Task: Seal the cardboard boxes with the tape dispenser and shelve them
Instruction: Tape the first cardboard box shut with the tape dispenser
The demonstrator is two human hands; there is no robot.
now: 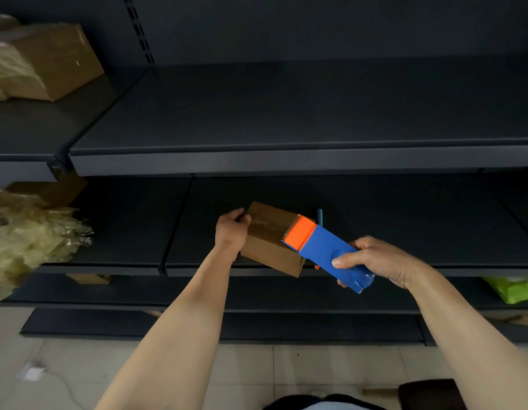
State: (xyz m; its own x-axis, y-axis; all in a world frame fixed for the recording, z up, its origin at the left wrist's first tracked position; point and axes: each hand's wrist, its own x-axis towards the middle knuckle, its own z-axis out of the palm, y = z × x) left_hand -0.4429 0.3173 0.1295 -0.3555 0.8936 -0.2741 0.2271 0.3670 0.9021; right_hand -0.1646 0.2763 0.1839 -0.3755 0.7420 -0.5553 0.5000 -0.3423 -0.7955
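1. On the middle shelf [404, 220], close to its front lip, is the small cardboard box [267, 244], turned cornerwise. Its near corner crosses the line of the lip. Whether its base lies flat on the board cannot be told.
2. The left hand [231, 232] grips the box's far left top edge, fingers curled over it.
3. The right hand [375, 261] is wrapped round the tail of the blue tape dispenser [328, 253], thumb across its side. The dispenser's orange head touches the box's top at the right edge.
4. The dark board stretches wide to the right of the box and deep behind it. The front edge of the upper shelf [286, 156] juts out above.
5. At the left, blurred crumpled plastic wrap [29, 235] spills toward the shelf front, cut by the frame. A larger cardboard box [58, 60] stands well apart, up left.
6. A green bag [514, 290] on a lower level is cut off at the right. A thin blue upright piece behind the orange head is hard to make out.
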